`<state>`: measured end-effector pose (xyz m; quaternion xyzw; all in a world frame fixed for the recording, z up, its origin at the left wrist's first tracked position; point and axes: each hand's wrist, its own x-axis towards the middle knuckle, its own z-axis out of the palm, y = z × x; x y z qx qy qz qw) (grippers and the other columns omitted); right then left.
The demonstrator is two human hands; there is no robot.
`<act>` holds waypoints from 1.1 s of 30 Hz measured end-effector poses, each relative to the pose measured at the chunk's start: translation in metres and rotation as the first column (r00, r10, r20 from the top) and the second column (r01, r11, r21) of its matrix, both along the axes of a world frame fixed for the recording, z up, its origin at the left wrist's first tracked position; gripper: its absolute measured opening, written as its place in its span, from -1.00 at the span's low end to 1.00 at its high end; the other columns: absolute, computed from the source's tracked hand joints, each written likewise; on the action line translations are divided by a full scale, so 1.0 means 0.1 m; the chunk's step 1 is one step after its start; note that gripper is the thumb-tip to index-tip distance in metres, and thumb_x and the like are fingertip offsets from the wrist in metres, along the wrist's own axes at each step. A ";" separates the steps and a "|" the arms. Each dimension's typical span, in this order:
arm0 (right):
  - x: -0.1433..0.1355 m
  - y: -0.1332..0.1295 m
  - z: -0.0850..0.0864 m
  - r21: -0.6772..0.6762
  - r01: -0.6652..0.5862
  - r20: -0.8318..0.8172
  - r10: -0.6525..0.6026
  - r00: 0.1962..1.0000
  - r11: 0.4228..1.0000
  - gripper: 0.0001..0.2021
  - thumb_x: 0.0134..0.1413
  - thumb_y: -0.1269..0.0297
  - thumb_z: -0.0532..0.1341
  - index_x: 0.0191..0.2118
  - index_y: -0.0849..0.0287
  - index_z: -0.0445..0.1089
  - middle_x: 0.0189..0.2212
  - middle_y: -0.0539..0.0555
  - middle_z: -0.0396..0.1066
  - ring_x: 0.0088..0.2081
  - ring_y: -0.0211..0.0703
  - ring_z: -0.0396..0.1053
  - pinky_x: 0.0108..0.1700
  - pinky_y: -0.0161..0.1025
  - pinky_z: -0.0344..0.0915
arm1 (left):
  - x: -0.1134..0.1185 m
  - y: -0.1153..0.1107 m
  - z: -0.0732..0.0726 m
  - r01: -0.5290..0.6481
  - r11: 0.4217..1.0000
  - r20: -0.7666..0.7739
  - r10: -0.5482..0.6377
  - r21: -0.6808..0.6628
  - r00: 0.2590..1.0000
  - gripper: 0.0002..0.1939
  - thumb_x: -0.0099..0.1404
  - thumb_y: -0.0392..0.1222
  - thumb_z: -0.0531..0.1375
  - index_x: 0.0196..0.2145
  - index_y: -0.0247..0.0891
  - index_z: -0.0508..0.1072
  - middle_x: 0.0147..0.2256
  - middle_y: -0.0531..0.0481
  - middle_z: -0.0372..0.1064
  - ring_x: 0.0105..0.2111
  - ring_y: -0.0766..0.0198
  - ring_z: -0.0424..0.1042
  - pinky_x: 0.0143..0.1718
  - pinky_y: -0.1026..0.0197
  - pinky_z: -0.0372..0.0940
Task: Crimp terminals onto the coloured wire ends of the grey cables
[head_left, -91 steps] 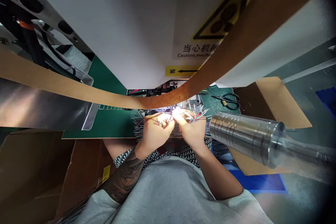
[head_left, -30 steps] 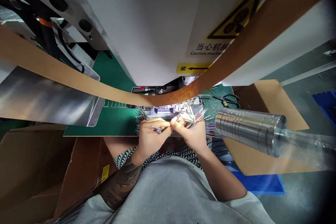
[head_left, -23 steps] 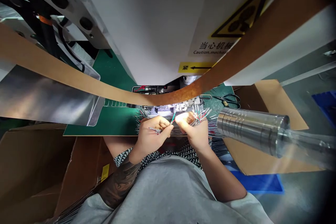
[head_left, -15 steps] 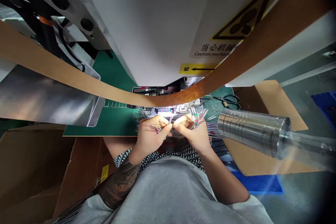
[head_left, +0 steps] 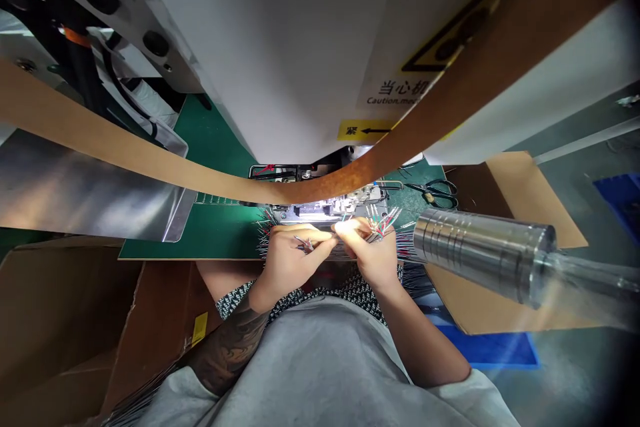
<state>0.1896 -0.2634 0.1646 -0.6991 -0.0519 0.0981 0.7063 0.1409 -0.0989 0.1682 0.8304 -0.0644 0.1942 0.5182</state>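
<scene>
Both hands meet close together in front of a small lit machine (head_left: 300,213) on a green bench. My left hand (head_left: 293,263) is closed, with a few wire ends (head_left: 303,244) showing between thumb and palm. My right hand (head_left: 376,260) is closed around a fan of thin wires (head_left: 383,220), red, white and green with bare-looking tips. The fingertips of both hands pinch near one another, and what lies exactly between them is too small to make out. More bundled wires (head_left: 406,244) lie beyond my right hand.
A brown paper-like strip (head_left: 225,188) curves across the view in front of the white machine housing (head_left: 300,47). Black-handled scissors (head_left: 440,193) lie on the green bench top (head_left: 165,240). A metal lamp (head_left: 485,253) juts in at right. Cardboard boxes (head_left: 65,320) stand on both sides.
My left fingertips have shifted right, closer to my right hand's. The coloured wires that stood up between the hands now lean toward the right hand. The head view has shifted slightly.
</scene>
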 end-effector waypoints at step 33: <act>0.12 0.16 0.07 -0.080 0.124 -0.040 -0.128 0.991 0.989 -0.48 0.15 0.09 0.35 -0.70 0.10 0.14 -0.74 -0.06 0.11 -0.63 -0.34 0.06 -0.53 -0.26 0.06 | 0.12 -0.01 -0.04 -0.108 0.976 0.030 0.104 0.187 0.994 -0.74 0.37 -0.25 0.35 -0.51 -0.21 0.55 -0.46 0.02 0.57 -0.48 0.22 0.51 -0.38 0.14 0.36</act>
